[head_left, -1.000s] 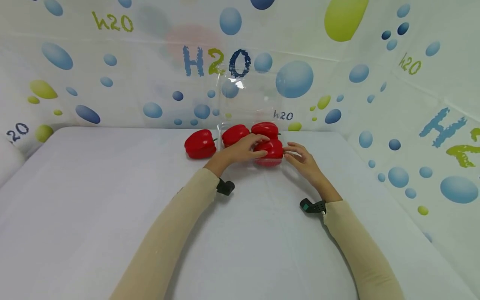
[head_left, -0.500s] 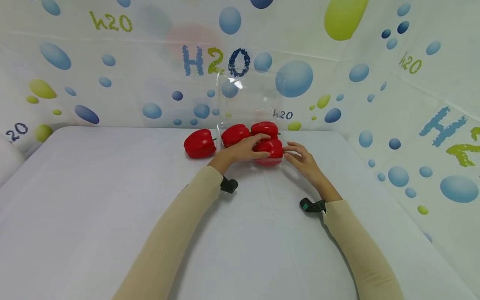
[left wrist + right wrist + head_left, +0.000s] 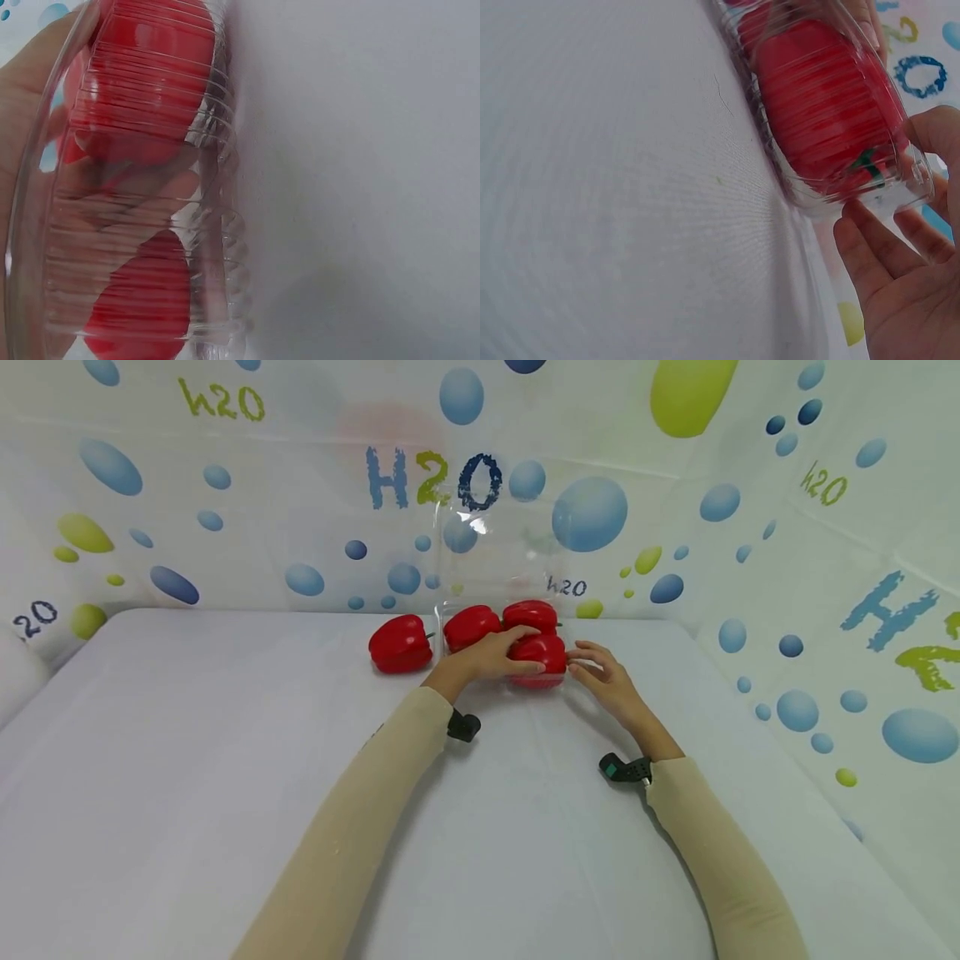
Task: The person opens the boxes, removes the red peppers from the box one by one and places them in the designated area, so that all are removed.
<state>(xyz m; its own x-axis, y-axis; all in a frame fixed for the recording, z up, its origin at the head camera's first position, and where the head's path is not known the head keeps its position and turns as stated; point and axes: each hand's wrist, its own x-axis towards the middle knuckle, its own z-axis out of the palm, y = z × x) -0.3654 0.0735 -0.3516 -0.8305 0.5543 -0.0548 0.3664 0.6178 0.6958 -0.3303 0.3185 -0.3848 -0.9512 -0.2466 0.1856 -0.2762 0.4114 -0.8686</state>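
Note:
A clear plastic clamshell container [image 3: 904, 199] stands at the table's back edge, its lid [image 3: 498, 547] raised against the backdrop. Three red bell peppers lie inside: a back-left pepper [image 3: 470, 625], a back-right pepper [image 3: 529, 613] and a front-right pepper [image 3: 542, 652]. My left hand [image 3: 489, 654] reaches in and grips the front-right pepper, thumb at its near side, fingers over its top. At the container's right end, my right hand [image 3: 609, 683] touches the wall with nearly straight fingers [image 3: 877, 244]. Through the ribbed wall, the left wrist view shows parts of peppers and hand.
Another red bell pepper [image 3: 400, 645] lies on the table just left of the container. A white cloth covers the table [image 3: 225, 735]. Behind it hangs a white backdrop [image 3: 315, 502] with blue and green drops. Each wrist wears a dark camera band.
My left hand and forearm have shifted slightly right, and its thumb lies farther along the front-right pepper. My right hand stays at the container's end.

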